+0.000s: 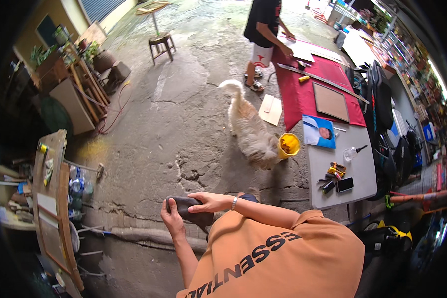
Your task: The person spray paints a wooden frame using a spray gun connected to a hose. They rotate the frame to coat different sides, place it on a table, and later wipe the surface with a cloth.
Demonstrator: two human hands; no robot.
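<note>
In front of my orange shirt, both my hands are on a dark brown, smooth, rounded thing (185,207) that looks like a shoe. My left hand (174,218) grips its left end, thumb upright against it. From the right, my right hand (208,202) lies over its top with the fingers curled onto it; a band circles that wrist. The thing's lower end runs down behind the shirt, so I cannot see whether it is on a foot.
A shaggy pale dog (251,131) stands ahead, head beside a yellow bucket (289,145). To the right, a white table (318,191) holds a phone, batteries and a portrait print; red cloth (295,94) lies beyond. Another person (263,30) works there. A wooden board (64,213) stands left.
</note>
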